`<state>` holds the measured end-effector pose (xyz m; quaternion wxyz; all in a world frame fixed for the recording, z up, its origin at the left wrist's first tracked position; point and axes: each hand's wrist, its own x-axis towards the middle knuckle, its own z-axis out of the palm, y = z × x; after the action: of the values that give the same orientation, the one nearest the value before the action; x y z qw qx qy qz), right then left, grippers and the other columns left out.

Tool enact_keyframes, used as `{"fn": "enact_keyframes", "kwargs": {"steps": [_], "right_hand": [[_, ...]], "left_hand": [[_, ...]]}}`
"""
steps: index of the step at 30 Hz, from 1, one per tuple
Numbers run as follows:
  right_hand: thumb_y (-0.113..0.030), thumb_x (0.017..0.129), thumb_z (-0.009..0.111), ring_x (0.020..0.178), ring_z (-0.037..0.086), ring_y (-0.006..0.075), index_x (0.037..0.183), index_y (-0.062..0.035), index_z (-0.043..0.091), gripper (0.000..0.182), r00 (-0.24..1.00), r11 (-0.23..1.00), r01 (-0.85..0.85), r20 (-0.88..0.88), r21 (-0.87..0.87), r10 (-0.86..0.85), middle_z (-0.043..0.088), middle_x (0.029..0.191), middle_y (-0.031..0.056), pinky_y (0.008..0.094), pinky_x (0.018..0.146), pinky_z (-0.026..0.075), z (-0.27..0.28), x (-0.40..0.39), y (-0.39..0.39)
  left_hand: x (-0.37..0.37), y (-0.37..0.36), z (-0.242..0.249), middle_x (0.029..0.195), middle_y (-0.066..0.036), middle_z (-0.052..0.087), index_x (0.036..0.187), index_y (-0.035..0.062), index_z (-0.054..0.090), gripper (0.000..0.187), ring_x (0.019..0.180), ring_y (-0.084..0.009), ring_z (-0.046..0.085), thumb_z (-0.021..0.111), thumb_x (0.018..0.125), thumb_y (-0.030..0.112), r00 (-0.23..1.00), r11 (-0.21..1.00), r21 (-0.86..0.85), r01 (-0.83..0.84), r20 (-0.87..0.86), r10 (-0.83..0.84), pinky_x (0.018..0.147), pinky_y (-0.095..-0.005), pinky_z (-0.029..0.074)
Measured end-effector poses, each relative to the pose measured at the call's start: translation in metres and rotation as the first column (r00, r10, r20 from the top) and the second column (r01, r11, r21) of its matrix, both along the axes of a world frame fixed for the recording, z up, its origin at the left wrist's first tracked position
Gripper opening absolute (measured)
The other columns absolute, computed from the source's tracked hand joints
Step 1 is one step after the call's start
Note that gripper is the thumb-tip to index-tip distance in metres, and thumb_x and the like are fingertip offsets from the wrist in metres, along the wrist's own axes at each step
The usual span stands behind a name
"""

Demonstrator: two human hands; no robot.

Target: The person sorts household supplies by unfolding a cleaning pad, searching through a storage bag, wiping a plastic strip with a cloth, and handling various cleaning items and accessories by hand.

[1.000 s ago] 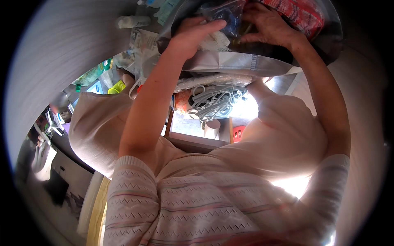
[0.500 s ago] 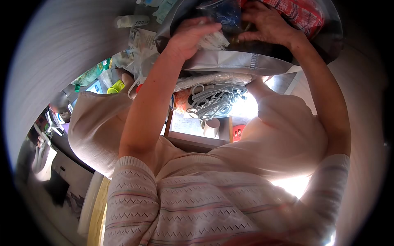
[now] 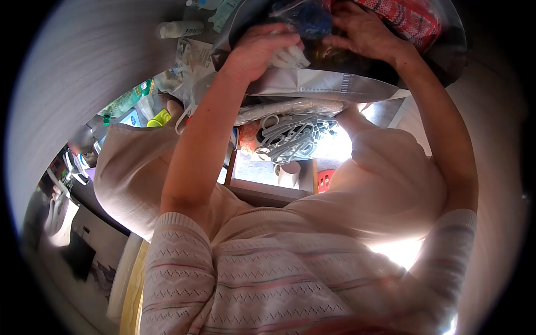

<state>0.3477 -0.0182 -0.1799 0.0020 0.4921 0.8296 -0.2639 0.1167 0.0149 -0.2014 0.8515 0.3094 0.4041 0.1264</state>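
Inside a large silver-lined bag (image 3: pixel 312 82), both hands are among its contents. My left hand (image 3: pixel 258 51) is closed on a crumpled whitish piece of plastic (image 3: pixel 291 58) near the bag's front rim. Deeper in, my right hand (image 3: pixel 365 34) has its thumb apart from its fingers and holds nothing that I can see; its fingertips are partly hidden. Between the hands lies a dark blue item under clear plastic (image 3: pixel 310 18). Red patterned fabric (image 3: pixel 407 22) sits at the bag's right side, beside my right hand.
Below the bag are a heap of grey hangers (image 3: pixel 296 137), a white mug (image 3: pixel 288 174) and a red basket (image 3: pixel 325 180). To the left stand a white bottle (image 3: pixel 180 29), a yellow-green item (image 3: pixel 159 118) and a green-capped bottle (image 3: pixel 120 106). My legs flank the hangers.
The whitish plastic in my left hand has shifted and bunched up slightly. The blue item between my hands has moved a little. My right hand is almost in the same place.
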Motion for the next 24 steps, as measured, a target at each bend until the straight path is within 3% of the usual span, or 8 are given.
{"fn": "enact_keyframes", "kwargs": {"steps": [4,10,13,16,19,24], "right_hand": [[-0.035,0.083,0.053,0.100,0.046,0.0297,0.099,-0.0051,0.058,0.034,1.000,0.997,-0.013,-0.007,0.076,0.014,0.058,0.096,0.0124,0.0375,0.088,0.038,-0.006,0.002,-0.001],[-0.029,0.083,0.053,0.096,0.047,0.0298,0.087,-0.0062,0.062,0.024,0.998,0.995,-0.039,-0.040,0.097,0.043,0.059,0.088,0.0107,0.0368,0.085,0.039,-0.005,0.002,-0.001],[-0.028,0.084,0.052,0.097,0.047,0.0295,0.086,-0.0072,0.062,0.023,0.998,0.996,-0.035,-0.054,0.076,0.039,0.059,0.087,0.0101,0.0363,0.085,0.038,-0.003,0.001,-0.001],[-0.029,0.084,0.052,0.098,0.047,0.0292,0.087,-0.0077,0.063,0.024,0.997,0.996,-0.037,-0.066,0.076,0.042,0.059,0.088,0.0098,0.0362,0.086,0.038,-0.004,0.001,0.000],[-0.032,0.082,0.054,0.099,0.047,0.0289,0.089,-0.0077,0.063,0.026,0.996,0.996,-0.039,-0.079,0.086,0.046,0.060,0.090,0.0094,0.0364,0.086,0.038,-0.003,0.001,-0.001],[-0.039,0.077,0.060,0.100,0.045,0.0296,0.092,-0.0072,0.062,0.035,0.996,0.999,-0.035,-0.082,0.037,0.038,0.060,0.093,0.0098,0.0373,0.087,0.038,0.003,0.000,0.000]], "left_hand": [[0.000,0.001,0.005,0.083,-0.007,0.062,0.086,0.0024,0.058,0.013,0.079,-0.0137,0.058,0.062,0.079,0.013,0.997,0.998,0.033,0.053,0.055,-0.054,0.074,-0.0244,0.043],[0.007,-0.005,-0.007,0.079,-0.001,0.059,0.086,0.0051,0.061,0.016,0.073,-0.0076,0.052,0.065,0.079,0.018,0.990,0.962,0.266,0.058,-0.137,-0.022,0.068,-0.0217,0.039],[0.012,-0.007,-0.005,0.078,0.002,0.058,0.086,0.0057,0.063,0.019,0.071,-0.0057,0.048,0.066,0.078,0.023,0.942,0.928,0.346,0.136,-0.336,-0.013,0.066,-0.0211,0.037],[0.012,-0.008,-0.013,0.078,0.002,0.057,0.086,0.0058,0.064,0.022,0.069,-0.0057,0.046,0.067,0.077,0.025,0.944,0.907,0.409,0.095,-0.326,0.048,0.064,-0.0206,0.036],[0.011,-0.005,-0.003,0.085,-0.004,0.060,0.098,0.0044,0.062,0.039,0.081,-0.0136,0.052,0.068,0.072,0.033,0.930,0.947,0.298,0.119,-0.367,-0.001,0.072,-0.0258,0.040],[0.002,-0.004,-0.025,0.093,-0.006,0.058,0.104,0.0051,0.060,0.046,0.088,-0.0162,0.050,0.068,0.071,0.036,0.944,0.971,0.233,0.052,-0.329,0.028,0.076,-0.0299,0.039]]}}
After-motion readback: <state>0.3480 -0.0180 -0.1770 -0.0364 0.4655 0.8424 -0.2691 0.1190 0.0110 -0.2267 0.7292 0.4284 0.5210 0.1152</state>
